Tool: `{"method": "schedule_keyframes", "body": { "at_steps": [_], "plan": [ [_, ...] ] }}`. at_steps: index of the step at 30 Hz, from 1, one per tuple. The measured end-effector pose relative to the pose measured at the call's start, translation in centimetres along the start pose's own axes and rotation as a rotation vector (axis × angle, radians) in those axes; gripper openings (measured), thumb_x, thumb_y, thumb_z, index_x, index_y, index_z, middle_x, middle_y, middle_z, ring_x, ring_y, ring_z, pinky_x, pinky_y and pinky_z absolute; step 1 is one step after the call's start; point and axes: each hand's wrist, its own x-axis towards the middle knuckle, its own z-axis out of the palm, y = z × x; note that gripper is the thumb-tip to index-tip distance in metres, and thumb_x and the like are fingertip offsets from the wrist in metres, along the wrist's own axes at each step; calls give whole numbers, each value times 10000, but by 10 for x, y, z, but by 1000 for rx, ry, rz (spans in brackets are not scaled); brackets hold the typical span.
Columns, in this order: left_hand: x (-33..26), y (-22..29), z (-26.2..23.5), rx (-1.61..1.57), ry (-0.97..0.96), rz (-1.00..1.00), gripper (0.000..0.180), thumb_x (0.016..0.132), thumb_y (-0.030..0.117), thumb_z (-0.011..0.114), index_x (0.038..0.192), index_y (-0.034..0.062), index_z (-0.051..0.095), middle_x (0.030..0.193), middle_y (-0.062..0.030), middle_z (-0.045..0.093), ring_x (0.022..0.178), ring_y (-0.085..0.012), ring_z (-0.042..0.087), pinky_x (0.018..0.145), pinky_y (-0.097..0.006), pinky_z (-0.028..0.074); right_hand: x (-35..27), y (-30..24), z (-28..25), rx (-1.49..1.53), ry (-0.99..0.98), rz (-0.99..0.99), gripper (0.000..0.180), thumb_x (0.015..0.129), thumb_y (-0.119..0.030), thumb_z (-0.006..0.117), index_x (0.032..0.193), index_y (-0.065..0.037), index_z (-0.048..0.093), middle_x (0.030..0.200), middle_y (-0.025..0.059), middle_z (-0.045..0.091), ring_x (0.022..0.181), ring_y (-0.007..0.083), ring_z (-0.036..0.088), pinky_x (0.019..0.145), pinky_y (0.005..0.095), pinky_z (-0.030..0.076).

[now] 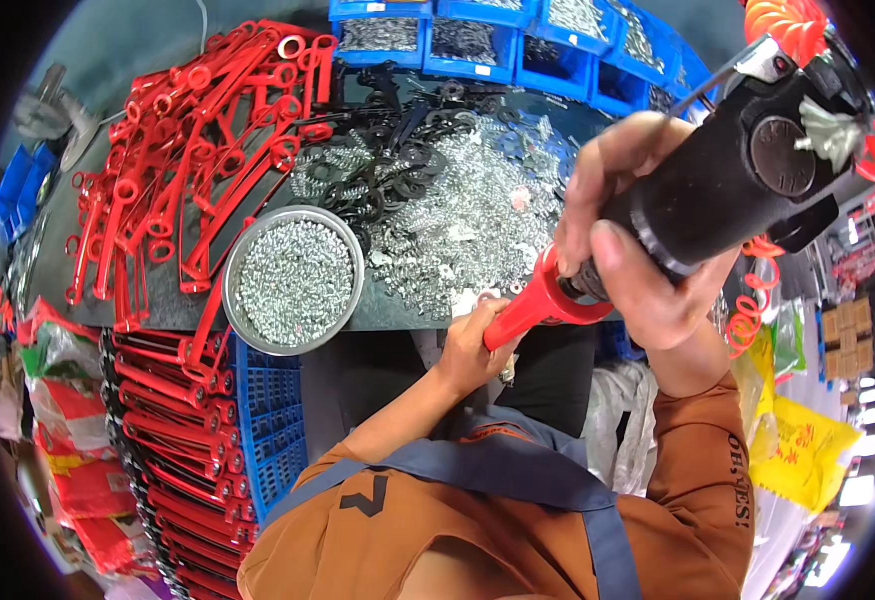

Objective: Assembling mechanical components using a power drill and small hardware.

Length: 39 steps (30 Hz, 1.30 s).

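My right hand [658,285] is wrapped around the nose of a black power screwdriver [718,170], which slants down toward the middle of the table edge. Its tip meets a red metal tool part [543,305], where my fingers hide much of the contact. The part's lower end is gripped by my left hand [473,350], closed around it above my lap. Just beyond the hands, a heap of small silvery metal pieces [468,220] spreads over the dark table [398,318]. A round metal bowl [230,292] full of tiny shiny pieces stands at the table's near edge, left of my left hand.
Red ring-ended parts [188,160] are piled at the left. Blue bins [473,68] with small hardware line the back. Below the table's left side, more red parts [183,440] are stacked beside a blue crate [273,420]. A red coiled hose [755,305] hangs at the right.
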Motion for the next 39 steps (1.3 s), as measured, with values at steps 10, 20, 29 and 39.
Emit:
{"method": "schedule_keyframes", "body": {
  "at_steps": [10,20,29,39],
  "plan": [
    [6,-1,7,-146,-41,-24,251,811,-42,644,1045,-74,561,781,-113,655,653,-194,660,607,-295,513,-6,15,-3,-380,253,-19,419,636,-116,716,997,-25,523,730,101,588,594,226,590,595,331,483],
    [-5,-2,16,-301,71,-273,159,879,-71,539,1037,-56,528,787,-79,644,673,-108,627,574,-230,506,13,22,-13,-278,131,211,319,643,-132,679,902,7,554,713,135,582,618,227,574,641,343,480],
    [-8,4,17,-230,156,-287,94,909,-13,534,1000,-34,538,808,-93,661,672,-127,645,589,-261,523,21,38,-12,-104,114,212,270,638,-125,687,831,6,550,668,121,601,596,213,591,608,338,486],
    [-7,8,22,-239,193,-317,67,922,14,524,954,-38,553,793,-93,658,668,-133,649,598,-265,529,6,28,-12,-105,96,120,270,662,-115,699,876,-15,569,713,99,617,639,190,605,644,325,494]
  ]
}}
